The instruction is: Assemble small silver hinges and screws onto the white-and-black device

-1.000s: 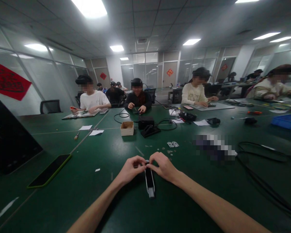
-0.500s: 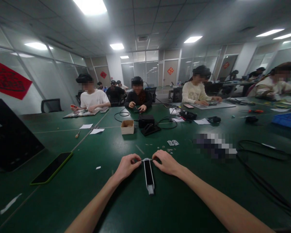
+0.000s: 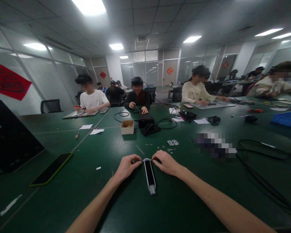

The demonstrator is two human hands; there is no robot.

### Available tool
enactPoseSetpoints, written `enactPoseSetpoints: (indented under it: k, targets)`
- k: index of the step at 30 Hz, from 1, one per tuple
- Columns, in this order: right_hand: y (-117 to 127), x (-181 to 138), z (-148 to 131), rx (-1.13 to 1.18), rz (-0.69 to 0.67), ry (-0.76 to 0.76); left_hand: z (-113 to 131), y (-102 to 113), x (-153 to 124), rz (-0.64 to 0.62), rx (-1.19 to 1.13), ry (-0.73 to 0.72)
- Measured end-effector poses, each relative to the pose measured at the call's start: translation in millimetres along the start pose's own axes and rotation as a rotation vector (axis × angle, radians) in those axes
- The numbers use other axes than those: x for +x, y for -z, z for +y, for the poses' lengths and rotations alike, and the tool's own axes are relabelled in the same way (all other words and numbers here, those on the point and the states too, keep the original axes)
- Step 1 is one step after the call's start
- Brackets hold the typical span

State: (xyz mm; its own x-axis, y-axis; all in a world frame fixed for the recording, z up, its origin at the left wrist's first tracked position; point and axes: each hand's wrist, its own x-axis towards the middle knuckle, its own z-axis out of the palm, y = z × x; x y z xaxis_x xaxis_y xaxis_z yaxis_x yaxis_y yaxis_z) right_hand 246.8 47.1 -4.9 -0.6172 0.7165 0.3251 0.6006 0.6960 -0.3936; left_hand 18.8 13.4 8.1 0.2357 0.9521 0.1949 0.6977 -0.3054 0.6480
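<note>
In the head view, a slim black device with a pale silver frame (image 3: pixel 149 173) lies lengthwise on the green table, its grey block-like end towards me. At its far end, small thin projections stick out to both sides. My left hand (image 3: pixel 128 165) pinches the left projection between thumb and fingers. On the opposite side, my right hand (image 3: pixel 166 161) pinches the right one in the same way. The fingertips hide most of these projections. Beyond my right hand lie pale metal plates (image 3: pixel 173 142) and several small rings (image 3: pixel 169 149).
A phone with a green edge (image 3: pixel 52 169) and a black monitor-like panel (image 3: pixel 12 139) are on the left. Ahead stand a small cardboard box (image 3: pixel 127 127) and a black box (image 3: pixel 146 120). Black cables (image 3: pixel 262 171) run down the right. Several co-workers sit across the table.
The device's near end has swung slightly to the right, while my hands stay at its far end. Across the table, co-workers' hands have shifted a little.
</note>
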Motion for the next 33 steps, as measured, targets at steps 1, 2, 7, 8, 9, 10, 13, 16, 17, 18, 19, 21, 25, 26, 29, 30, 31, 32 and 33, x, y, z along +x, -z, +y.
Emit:
enactPoseSetpoints:
  k: [1,2,7,8,9,10,13,16,17,18,19,21,25,26,29,30,31,32,33]
  targets:
    - [-0.2,0.0,0.0,0.005,-0.003,0.002,0.0,-0.1,-0.2,0.004,0.001,-0.004]
    - [-0.2,0.0,0.0,0.009,-0.006,0.001,-0.1,-0.3,-0.2,0.005,0.002,-0.010]
    - [-0.8,0.2,-1.3,0.017,-0.012,-0.023,-0.1,-5.3,0.5,0.013,0.012,-0.030]
    - [-1.3,0.3,-1.1,0.017,-0.012,-0.023,0.2,-6.6,0.6,0.021,0.016,-0.031]
    - [-1.9,0.4,-0.6,0.016,-0.012,-0.021,0.7,-7.9,0.7,0.031,0.020,-0.033]
    - [-2.6,0.6,-0.1,0.014,-0.011,-0.017,1.2,-8.9,0.8,0.038,0.022,-0.038]
    - [-3.6,0.8,1.0,-0.002,-0.011,0.002,2.6,-10.4,0.7,0.052,0.014,-0.053]
    - [-0.6,0.8,-0.3,-0.033,-0.026,0.028,2.3,-10.4,0.6,0.053,0.000,-0.066]
    - [1.5,0.9,-0.6,-0.046,-0.034,0.034,1.8,-10.4,0.7,0.049,0.000,-0.069]
    - [4.2,1.0,-0.3,-0.062,-0.041,0.039,1.1,-10.4,0.8,0.042,0.003,-0.072]
    - [7.4,1.2,0.9,-0.082,-0.046,0.040,0.2,-10.3,0.8,0.035,0.009,-0.073]
    - [14.9,1.5,7.4,-0.139,-0.041,0.025,-1.7,-10.2,1.0,0.025,0.030,-0.069]
    - [30.5,-0.7,34.6,-0.274,0.014,-0.114,-6.7,-9.4,1.5,-0.002,0.075,-0.082]
    - [33.5,-1.9,42.2,-0.300,0.019,-0.161,-8.1,-9.2,1.7,-0.006,0.094,-0.095]
    - [38.8,-5.5,59.3,-0.344,-0.013,-0.258,-11.8,-8.5,2.0,-0.003,0.168,-0.132]
    - [39.3,-6.2,62.2,-0.353,-0.032,-0.278,-12.7,-8.3,1.9,-0.002,0.189,-0.137]
    - [39.5,-6.7,63.6,-0.363,-0.047,-0.297,-13.3,-8.1,1.7,-0.002,0.207,-0.139]
    - [39.4,-6.8,63.8,-0.370,-0.057,-0.315,-13.6,-8.0,1.3,-0.002,0.220,-0.141]
    - [39.2,-6.8,63.0,-0.375,-0.062,-0.331,-13.9,-8.0,0.9,-0.002,0.230,-0.142]
